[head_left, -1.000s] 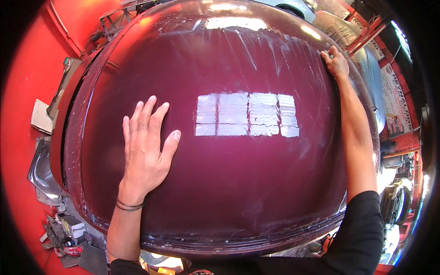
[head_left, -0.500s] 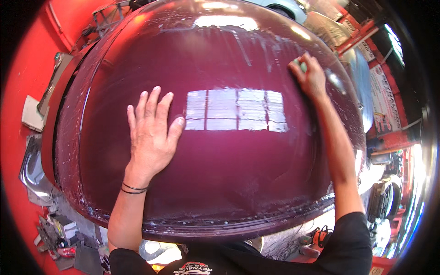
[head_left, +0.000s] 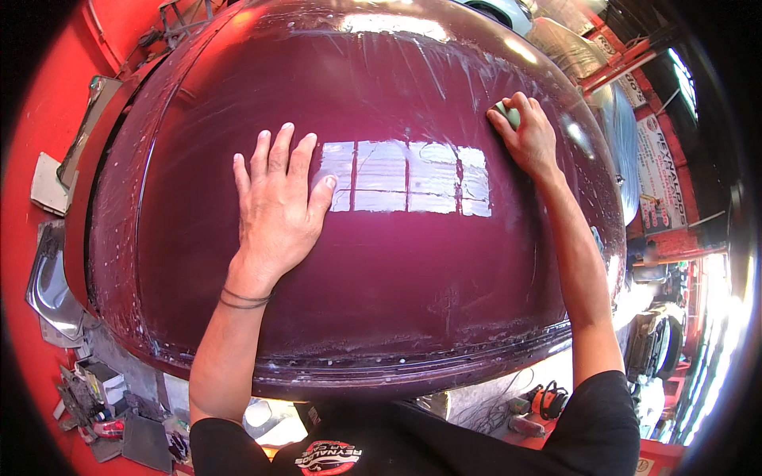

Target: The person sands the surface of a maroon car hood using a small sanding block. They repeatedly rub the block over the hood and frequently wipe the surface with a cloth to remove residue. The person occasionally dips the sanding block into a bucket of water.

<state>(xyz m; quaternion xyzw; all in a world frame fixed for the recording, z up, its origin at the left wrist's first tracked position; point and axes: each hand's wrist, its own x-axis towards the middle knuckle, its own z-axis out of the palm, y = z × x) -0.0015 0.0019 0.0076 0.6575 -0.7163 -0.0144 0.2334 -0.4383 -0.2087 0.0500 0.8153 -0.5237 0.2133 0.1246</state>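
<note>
My left hand (head_left: 278, 206) rests open on a glossy burgundy car panel (head_left: 389, 270), fingers spread, palm down, just left of a bright window reflection. A dark thin band circles the wrist. My right hand (head_left: 525, 131), at the upper right of the same panel, grips a small pale green block (head_left: 509, 113) against the surface. Cloudy streaks and water-like specks show around it and along the panel's edges.
A red wall (head_left: 48, 119) runs down the left, with panels (head_left: 55, 285) and scrap boxes (head_left: 103, 385) beside it. An orange-black tool (head_left: 548, 408) and cables lie lower right. Beyond are a white car (head_left: 496, 16), plastic-wrapped items (head_left: 567, 47) and a banner (head_left: 659, 170).
My left hand has slid up and to the right. My right hand has moved left and slightly down from the panel's far right edge, and the green block now shows more clearly.
</note>
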